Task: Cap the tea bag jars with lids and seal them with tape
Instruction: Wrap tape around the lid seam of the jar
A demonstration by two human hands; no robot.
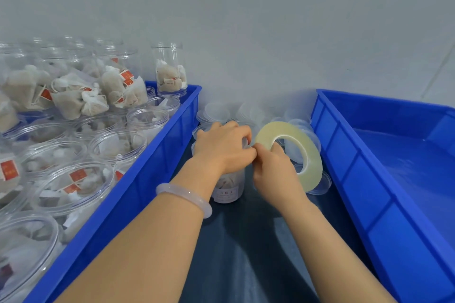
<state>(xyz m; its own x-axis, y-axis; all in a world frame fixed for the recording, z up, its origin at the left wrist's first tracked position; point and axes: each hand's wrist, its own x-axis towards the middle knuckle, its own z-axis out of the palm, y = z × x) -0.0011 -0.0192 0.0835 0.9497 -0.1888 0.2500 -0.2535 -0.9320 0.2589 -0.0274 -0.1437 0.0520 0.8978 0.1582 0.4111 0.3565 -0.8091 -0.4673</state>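
Low in the middle of the frame your forearms cross the dark bench [246, 248], with a pale bracelet [187, 198] on your left wrist. Just above, at centre, your left hand [222, 147] sits on top of the jar [227, 188], its fingers curled round the top and gripping it. Only the jar's labelled lower part shows, standing on the bench between the two blue bins.

Your right hand [273, 174] holds the tape roll [314, 162] just to the jar's right, fingers through the core, thumb meeting your left fingers at the rim. This looks like the sealing step (the lid is hidden, so I take it as on). Next, press the tape end onto the seam, then turn the jar steadily.

Beyond lie loose lids [214, 112]. At the left, the left bin [147, 179] holds uncapped jars of tea bags [170, 68].
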